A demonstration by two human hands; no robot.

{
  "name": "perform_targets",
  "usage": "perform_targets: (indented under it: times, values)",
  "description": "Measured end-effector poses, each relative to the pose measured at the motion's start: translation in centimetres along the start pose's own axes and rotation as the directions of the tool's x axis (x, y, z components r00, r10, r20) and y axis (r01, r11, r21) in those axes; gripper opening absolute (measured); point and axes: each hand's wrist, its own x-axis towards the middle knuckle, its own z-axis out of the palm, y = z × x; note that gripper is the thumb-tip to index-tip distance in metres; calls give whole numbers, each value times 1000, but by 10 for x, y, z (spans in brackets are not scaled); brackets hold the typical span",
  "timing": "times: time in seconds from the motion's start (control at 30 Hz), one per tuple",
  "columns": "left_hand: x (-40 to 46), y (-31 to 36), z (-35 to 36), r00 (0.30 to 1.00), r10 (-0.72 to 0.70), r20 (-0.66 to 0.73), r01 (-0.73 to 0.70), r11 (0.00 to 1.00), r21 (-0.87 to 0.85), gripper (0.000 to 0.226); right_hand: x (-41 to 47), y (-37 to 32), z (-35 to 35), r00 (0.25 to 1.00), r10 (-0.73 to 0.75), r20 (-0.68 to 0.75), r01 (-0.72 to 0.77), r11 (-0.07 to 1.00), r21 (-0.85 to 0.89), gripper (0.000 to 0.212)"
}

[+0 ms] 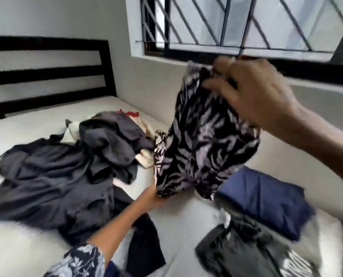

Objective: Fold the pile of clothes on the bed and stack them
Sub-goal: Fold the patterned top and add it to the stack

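Here, white bed point(36, 120) under barred window point(246, 23) | both hands, right hand point(252, 92) and left hand point(152, 198), clutching patterned garment point(202, 140)

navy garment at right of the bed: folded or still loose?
Folded. The navy garment lies on the bed as a flat, squared packet with straight edges, unlike the crumpled dark pile to its left.

Both hands point(252, 92) gripping patterned garment point(202, 140), bed point(26, 254)
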Motion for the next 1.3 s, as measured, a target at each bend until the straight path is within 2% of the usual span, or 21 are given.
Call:
perform_targets:
  times: [0.07,0.17,0.2,0.33,0.4,0.47,0.57,0.67,0.77,0.87,0.9,0.93,1.03,1.1,1.17,1.3]
  values:
    - [-14,-33,9,992,128,-9,-123,972,199,25,-34,-13,7,993,-20,114,13,998,59,29]
    - [-28,-70,18,954,274,120,-299,875,381,52,-75,-28,8,965,-25,260,-14,989,148,38]
    - [-35,-64,21,957,237,169,-287,863,416,55,-86,-31,9,948,-19,317,-33,987,160,39]
    - [-47,-67,18,933,219,286,-343,782,521,28,-90,-23,30,869,-13,494,-81,982,168,53]
    - [-47,-79,10,943,172,285,-304,794,527,6,-78,-16,54,801,-85,593,-70,970,234,51]
    - [-45,-92,11,962,110,250,-225,836,500,12,-55,-7,90,765,-118,633,-30,975,219,50]
    - [-45,-99,11,984,-65,168,-11,909,418,7,-15,12,162,813,-58,579,44,998,37,45]
    - [-42,-101,13,977,-166,134,136,968,211,12,-13,27,230,765,38,643,64,989,-135,67]
    - [-41,-97,15,965,-234,116,221,969,109,3,-74,21,273,624,123,772,-100,992,-77,70]
    - [-38,-97,18,959,-264,107,252,961,115,6,-160,2,285,457,168,874,-294,955,-30,67]
    - [-37,-98,18,957,-270,103,258,959,113,8,-186,-1,284,432,199,880,-361,932,-33,68]
    - [-37,-98,18,956,-276,98,265,958,112,11,-207,-3,282,448,236,862,-411,911,-36,68]
    - [-40,-98,18,954,-285,88,275,955,114,16,-247,-8,275,593,371,714,-547,837,19,69]
    - [-43,-98,19,960,-266,82,256,959,118,20,-256,-12,271,614,405,678,-597,800,63,74]
    - [-48,-96,23,975,-220,41,214,971,109,32,-260,-14,267,593,349,725,-555,830,54,77]
    - [-60,-84,27,993,-76,-93,94,976,197,86,-260,-5,263,598,204,775,-391,918,60,60]
